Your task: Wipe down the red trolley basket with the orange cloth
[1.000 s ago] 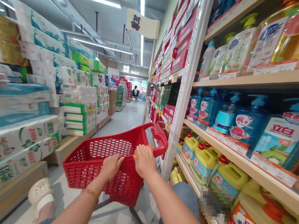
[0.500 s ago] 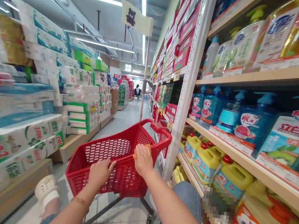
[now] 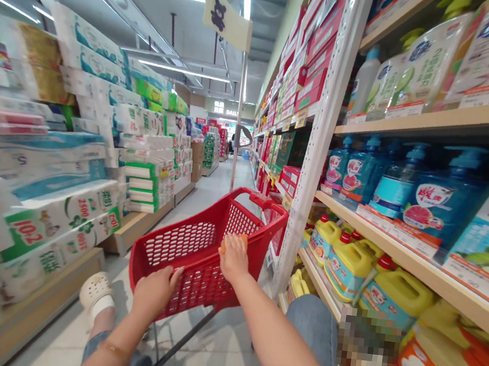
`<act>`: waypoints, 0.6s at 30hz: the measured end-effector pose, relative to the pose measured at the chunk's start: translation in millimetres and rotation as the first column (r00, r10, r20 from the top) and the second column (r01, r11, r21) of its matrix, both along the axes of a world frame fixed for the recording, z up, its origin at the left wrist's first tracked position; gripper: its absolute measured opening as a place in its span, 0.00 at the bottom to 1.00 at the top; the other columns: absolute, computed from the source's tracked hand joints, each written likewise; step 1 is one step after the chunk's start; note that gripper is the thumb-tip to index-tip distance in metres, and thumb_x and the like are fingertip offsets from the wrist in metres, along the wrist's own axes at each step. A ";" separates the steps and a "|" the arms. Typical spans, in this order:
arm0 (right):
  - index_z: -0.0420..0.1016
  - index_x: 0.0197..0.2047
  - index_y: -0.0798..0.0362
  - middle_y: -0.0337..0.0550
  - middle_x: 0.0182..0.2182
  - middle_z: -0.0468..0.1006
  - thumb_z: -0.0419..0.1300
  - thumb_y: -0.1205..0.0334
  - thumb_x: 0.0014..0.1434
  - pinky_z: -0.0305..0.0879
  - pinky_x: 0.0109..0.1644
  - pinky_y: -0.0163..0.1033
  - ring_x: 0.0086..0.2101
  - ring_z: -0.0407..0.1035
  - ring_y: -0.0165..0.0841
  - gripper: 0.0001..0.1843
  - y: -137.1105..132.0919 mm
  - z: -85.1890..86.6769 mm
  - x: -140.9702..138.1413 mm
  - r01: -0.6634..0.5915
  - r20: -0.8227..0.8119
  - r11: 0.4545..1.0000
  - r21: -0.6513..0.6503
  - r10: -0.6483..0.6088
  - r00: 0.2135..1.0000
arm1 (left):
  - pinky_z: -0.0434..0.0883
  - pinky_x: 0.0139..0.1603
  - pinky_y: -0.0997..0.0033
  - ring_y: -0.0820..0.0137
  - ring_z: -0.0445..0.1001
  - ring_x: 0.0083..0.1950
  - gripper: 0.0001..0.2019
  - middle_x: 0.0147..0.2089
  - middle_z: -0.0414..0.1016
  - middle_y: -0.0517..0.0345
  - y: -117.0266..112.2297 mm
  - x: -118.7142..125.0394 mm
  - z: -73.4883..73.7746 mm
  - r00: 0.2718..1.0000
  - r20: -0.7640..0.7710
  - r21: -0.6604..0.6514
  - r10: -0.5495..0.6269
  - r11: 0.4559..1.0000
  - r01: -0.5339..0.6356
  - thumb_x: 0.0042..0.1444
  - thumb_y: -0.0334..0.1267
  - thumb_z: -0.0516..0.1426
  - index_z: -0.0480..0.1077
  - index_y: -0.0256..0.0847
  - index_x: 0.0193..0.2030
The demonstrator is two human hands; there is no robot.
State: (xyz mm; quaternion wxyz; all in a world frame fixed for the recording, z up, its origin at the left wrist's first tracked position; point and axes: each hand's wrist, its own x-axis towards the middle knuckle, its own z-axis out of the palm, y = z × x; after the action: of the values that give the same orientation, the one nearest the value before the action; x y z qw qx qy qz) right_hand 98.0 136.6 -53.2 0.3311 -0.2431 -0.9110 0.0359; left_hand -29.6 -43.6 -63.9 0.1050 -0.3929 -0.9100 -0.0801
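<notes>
A red plastic shopping cart [image 3: 196, 287] with a perforated basket stands tilted across the view in front of me. My left hand [image 3: 154, 292] is closed over the basket's near rim, toward its left corner, thumb lying along the edge. Farther right on the same rim, my right hand [image 3: 234, 258] is wrapped around the edge. An orange piece [image 3: 241, 239] shows beside its fingers; most of it is hidden, and I cannot tell what it is. No goods are visible in the part of the basket I see.
Shelves of blue pump bottles [image 3: 432, 200] and yellow detergent jugs [image 3: 352, 264] line the right side, close to my knee. Tissue packs [image 3: 59, 237] are stacked on a low wooden platform at left. A pole with a bear flag [image 3: 227, 17] rises beyond the cart. The aisle floor [image 3: 222, 177] runs ahead.
The cart and shelves have shifted right in view, and the shelves look nearer. My left hand now sits closer to the basket's left corner. The right hand keeps its hold.
</notes>
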 end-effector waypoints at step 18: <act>0.63 0.59 0.53 0.46 0.58 0.67 0.55 0.57 0.62 0.46 0.65 0.45 0.60 0.55 0.35 0.23 3.3 -14.5 0.1 -0.221 0.104 0.974 -0.059 0.226 0.969 | 0.61 0.40 0.64 0.65 0.73 0.36 0.24 0.32 0.76 0.53 -1.1 27.7 -28.9 0.912 -0.014 0.132 -0.409 0.904 0.407 0.66 0.45 0.35 0.67 0.40 0.34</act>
State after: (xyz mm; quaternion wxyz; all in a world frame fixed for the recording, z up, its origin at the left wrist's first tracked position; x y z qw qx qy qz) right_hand 98.2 140.0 -67.7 0.2683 -0.1484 -0.9484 0.0810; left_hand -1.8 -44.8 -92.8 0.1054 -0.5662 -0.8011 -0.1628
